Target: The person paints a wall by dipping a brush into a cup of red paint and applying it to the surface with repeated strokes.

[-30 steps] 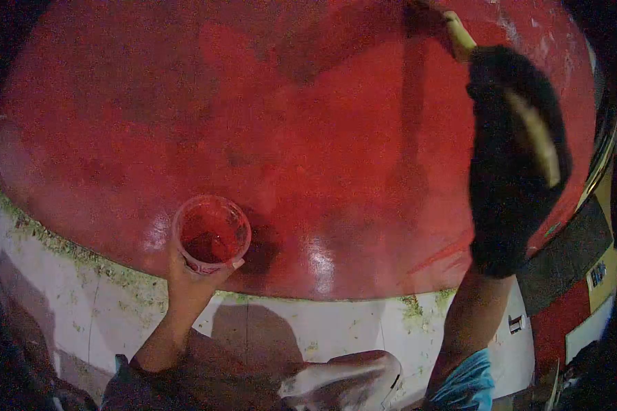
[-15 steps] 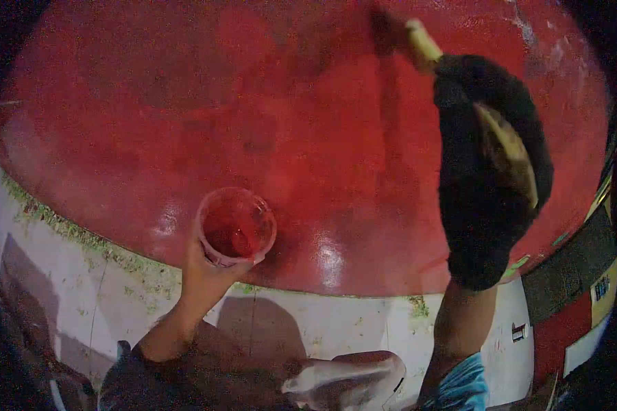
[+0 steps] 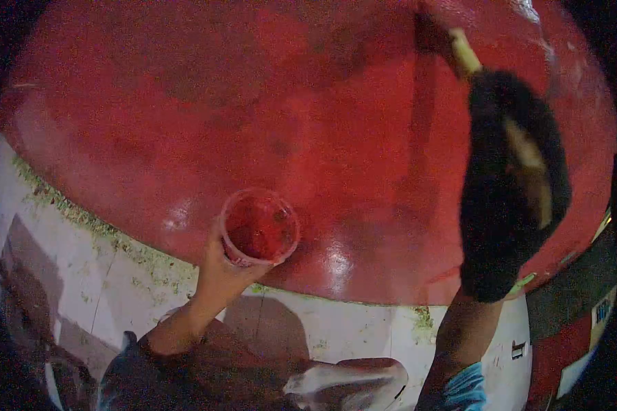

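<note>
Paint cup (image 3: 260, 228), red inside, sits gripped in your left hand (image 3: 225, 272) just in front of the red surface (image 3: 185, 103). Over on the other side, your gloved right hand (image 3: 507, 185) is closed around a brush (image 3: 459, 49), its tip touching the red up above that hand.

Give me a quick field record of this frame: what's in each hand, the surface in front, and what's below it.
left hand: bare, grip closed around a small cup of red paint, held upright near the lower edge of the red area
right hand: in a dark glove, grip closed on a paintbrush, raised high, pale handle showing
brush tip: dark, against the red surface, upper right
red surface: broad, glossy, wet-looking highlights low in the middle
white band: below the red, with greenish growth along the join
sleeve: blue, right forearm
</note>
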Demonstrator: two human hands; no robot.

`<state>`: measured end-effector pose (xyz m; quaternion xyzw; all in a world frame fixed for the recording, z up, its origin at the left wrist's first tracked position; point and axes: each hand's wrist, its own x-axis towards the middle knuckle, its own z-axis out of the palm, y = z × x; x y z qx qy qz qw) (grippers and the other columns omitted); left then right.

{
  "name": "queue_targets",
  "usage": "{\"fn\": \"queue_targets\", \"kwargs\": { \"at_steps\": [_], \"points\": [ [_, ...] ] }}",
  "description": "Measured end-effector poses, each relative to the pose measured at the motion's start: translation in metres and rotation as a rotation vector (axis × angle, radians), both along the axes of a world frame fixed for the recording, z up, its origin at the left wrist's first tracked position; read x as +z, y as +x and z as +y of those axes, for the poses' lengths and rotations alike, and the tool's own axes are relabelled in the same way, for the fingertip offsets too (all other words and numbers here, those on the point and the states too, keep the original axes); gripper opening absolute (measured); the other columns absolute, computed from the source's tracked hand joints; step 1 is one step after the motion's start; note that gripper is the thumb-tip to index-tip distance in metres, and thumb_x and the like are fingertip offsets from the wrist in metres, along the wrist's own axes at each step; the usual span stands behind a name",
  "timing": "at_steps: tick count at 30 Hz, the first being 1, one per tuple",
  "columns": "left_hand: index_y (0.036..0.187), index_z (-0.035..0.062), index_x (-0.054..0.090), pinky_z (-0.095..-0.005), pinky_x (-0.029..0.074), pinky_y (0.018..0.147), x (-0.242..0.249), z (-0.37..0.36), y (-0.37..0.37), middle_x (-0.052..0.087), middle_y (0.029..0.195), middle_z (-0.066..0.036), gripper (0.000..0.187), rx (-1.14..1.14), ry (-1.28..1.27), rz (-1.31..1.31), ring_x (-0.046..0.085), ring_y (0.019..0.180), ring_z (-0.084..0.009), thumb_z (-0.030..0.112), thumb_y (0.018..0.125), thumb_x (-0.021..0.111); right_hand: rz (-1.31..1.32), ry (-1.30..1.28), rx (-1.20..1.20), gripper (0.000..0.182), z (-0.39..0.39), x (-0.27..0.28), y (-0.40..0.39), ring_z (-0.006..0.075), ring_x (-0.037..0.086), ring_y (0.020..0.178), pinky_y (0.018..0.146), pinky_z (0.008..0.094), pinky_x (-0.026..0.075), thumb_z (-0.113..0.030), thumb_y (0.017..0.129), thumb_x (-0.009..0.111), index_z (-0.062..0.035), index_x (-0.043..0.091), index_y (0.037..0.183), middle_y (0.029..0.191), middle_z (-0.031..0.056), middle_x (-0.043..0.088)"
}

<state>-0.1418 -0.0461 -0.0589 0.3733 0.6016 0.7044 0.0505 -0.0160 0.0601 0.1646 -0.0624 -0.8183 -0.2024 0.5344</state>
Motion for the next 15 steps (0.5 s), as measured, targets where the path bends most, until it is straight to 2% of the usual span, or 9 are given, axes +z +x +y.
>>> {"fn": "queue_targets", "kwargs": {
  "at_steps": [2, 4, 5, 7, 8, 10, 11, 13, 15],
  "points": [
    [0.119, 0.0013, 0.038, -0.035, 0.04, 0.09, -0.011, 0.003, -0.003, 0.048, 0.115, -0.015, 0.08, -0.029, 0.06, -0.051, 0.047, 0.108, -0.0236, 0.017, 0.053, 0.081, 0.043, 0.019, -0.064, 0.01, -0.002, -0.013, 0.0, 0.0194, 0.06, 0.076, 0.07, 0.029, 0.048, -0.004, 0.076, 0.062, -0.0057, 0.062, 0.085, 0.083, 0.0093, 0.062],
    [0.119, 0.0015, 0.038, -0.0348, 0.04, 0.09, -0.007, 0.0, -0.003, 0.048, 0.115, -0.015, 0.079, -0.016, 0.046, -0.015, 0.048, 0.108, -0.0235, 0.017, 0.054, 0.081, -0.532, 0.085, -0.02, 0.017, -0.002, -0.043, 0.007, 0.0226, 0.059, 0.076, 0.067, 0.0331, 0.047, -0.006, 0.071, 0.066, -0.0082, 0.062, 0.087, 0.083, 0.0106, 0.061],
    [0.119, 0.0016, 0.038, -0.0347, 0.04, 0.09, -0.005, 0.0, -0.003, 0.049, 0.114, -0.014, 0.079, -0.019, 0.042, 0.027, 0.048, 0.107, -0.0233, 0.016, 0.054, 0.081, -0.534, 0.085, -0.002, 0.017, -0.005, -0.051, 0.011, 0.0226, 0.059, 0.076, 0.067, 0.0331, 0.047, -0.006, 0.071, 0.066, -0.0082, 0.062, 0.087, 0.083, 0.0106, 0.061],
    [0.119, 0.0021, 0.039, -0.0344, 0.04, 0.09, -0.009, 0.002, -0.004, 0.049, 0.114, -0.014, 0.078, -0.062, 0.072, -0.012, 0.048, 0.107, -0.0231, 0.017, 0.054, 0.081, -0.57, -0.231, 0.2, 0.021, -0.007, -0.063, 0.021, 0.0235, 0.059, 0.072, 0.066, 0.0326, 0.046, -0.005, 0.067, 0.068, -0.0073, 0.062, 0.086, 0.079, 0.0108, 0.06],
    [0.118, 0.0026, 0.039, -0.0342, 0.04, 0.09, -0.012, 0.003, -0.003, 0.049, 0.114, -0.014, 0.077, -0.12, 0.108, -0.047, 0.049, 0.106, -0.023, 0.017, 0.055, 0.081, -0.577, -0.239, 0.216, 0.021, -0.007, -0.065, 0.027, 0.0235, 0.059, 0.072, 0.066, 0.0326, 0.046, -0.005, 0.067, 0.068, -0.0073, 0.062, 0.086, 0.079, 0.0108, 0.06],
    [0.117, 0.0029, 0.039, -0.034, 0.04, 0.09, -0.011, 0.002, 0.002, 0.049, 0.113, -0.013, 0.077, -0.119, 0.096, -0.062, 0.049, 0.106, -0.0228, 0.017, 0.054, 0.081, -0.476, -0.595, 0.06, 0.017, -0.008, -0.06, 0.039, 0.0211, 0.06, 0.07, 0.066, 0.0308, 0.046, -0.007, 0.07, 0.064, -0.0046, 0.061, 0.086, 0.076, 0.0103, 0.061],
    [0.117, 0.0033, 0.039, -0.0339, 0.04, 0.09, -0.01, 0.002, 0.005, 0.049, 0.112, -0.013, 0.076, -0.133, 0.096, -0.073, 0.049, 0.105, -0.0226, 0.017, 0.054, 0.081, -0.488, -0.605, 0.072, 0.017, -0.008, -0.057, 0.042, 0.0211, 0.06, 0.07, 0.066, 0.0308, 0.046, -0.007, 0.07, 0.064, -0.0046, 0.061, 0.086, 0.076, 0.0103, 0.061],
    [0.116, 0.0035, 0.039, -0.0339, 0.04, 0.09, -0.01, 0.003, 0.011, 0.05, 0.11, -0.012, 0.076, -0.152, 0.059, -0.108, 0.049, 0.105, -0.0225, 0.017, 0.054, 0.082, -0.177, -1.006, 0.17, 0.017, -0.006, -0.055, 0.049, 0.0167, 0.058, 0.064, 0.061, 0.0281, 0.044, -0.014, 0.079, 0.055, -0.0024, 0.06, 0.09, 0.071, 0.0084, 0.06],
    [0.115, 0.0037, 0.04, -0.0339, 0.04, 0.09, -0.009, 0.005, 0.018, 0.05, 0.109, -0.012, 0.076, -0.18, 0.026, -0.142, 0.049, 0.104, -0.0223, 0.018, 0.053, 0.082, -0.208, -0.908, 0.052, 0.02, 0.01, -0.056, 0.065, 0.0149, 0.056, 0.063, 0.059, 0.0277, 0.043, -0.017, 0.082, 0.05, -0.0022, 0.059, 0.092, 0.072, 0.0078, 0.06]
  ]
}}
